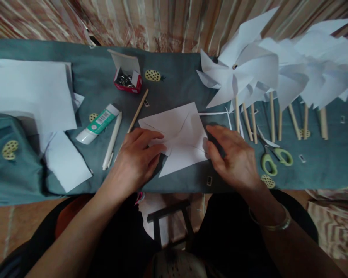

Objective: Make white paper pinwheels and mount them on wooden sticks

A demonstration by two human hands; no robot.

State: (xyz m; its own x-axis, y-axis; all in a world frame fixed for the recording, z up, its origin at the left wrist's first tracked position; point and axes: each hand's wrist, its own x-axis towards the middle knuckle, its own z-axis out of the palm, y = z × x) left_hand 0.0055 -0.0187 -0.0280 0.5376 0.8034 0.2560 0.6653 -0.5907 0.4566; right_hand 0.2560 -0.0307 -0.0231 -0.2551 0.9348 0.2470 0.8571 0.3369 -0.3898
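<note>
A white square of paper [179, 129] with cuts running in from its corners lies on the cloth in front of me. My left hand [139, 154] pinches its left edge between thumb and fingers. On the opposite side, my right hand [232, 158] holds the right edge in a similar pinch. Just beyond my left hand, a thin wooden stick [138, 110] points away from me, partly hidden by that hand. A white pen [113, 141] lies left of it, beside a green and white glue tube [98, 123].
A small red box [136, 84] of metal pieces stands open at the back. Several white paper pinwheels [249, 65] on wooden sticks lie at right, near green-handled scissors [269, 164] and paper strips. Paper sheets [31, 92] are stacked left on the green tablecloth [174, 77].
</note>
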